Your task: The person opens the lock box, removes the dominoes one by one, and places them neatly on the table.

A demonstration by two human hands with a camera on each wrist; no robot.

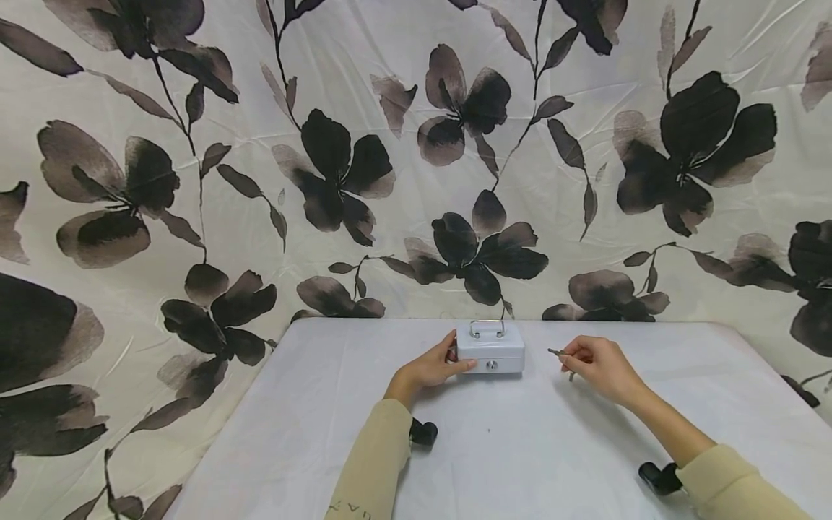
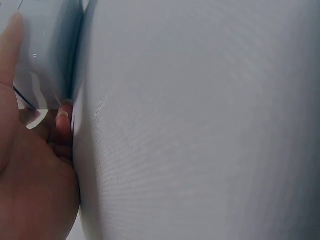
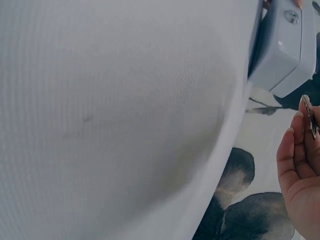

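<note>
Nearest lay the two pale yellow sleeves, the left sleeve (image 1: 373,462) and the right sleeve (image 1: 737,480), each with a black device (image 1: 425,434) at the wrist. Beyond its cuff, the right hand (image 1: 599,367) pinched a small key (image 1: 555,352) between thumb and forefinger, above the worktop (image 1: 507,455). The key's long axis ran roughly sideways, its free end pointing left, away from the fingertips and towards the other hand. A second small piece (image 1: 571,377) hung below those fingers, too small to identify.

The left hand (image 1: 434,363) gripped a white metal box (image 1: 481,355) standing upright just to its right, the thumb along the front face and the fingers round the left end. The box's long axis ran left to right; its front, with a round lock (image 1: 492,365) right of the left thumb, faced the person. A wire handle (image 1: 487,322) stood up from the lid, above and right of that hand.

Between the box and the right hand was a gap of bare white surface, and more stretched towards the person, between the forearms. The back edge ran close behind the box and both hands. The surface was white and faintly creased. Farthest, beyond the hands, hung a wrinkled white cloth (image 1: 390,188) printed with dark flowers.
</note>
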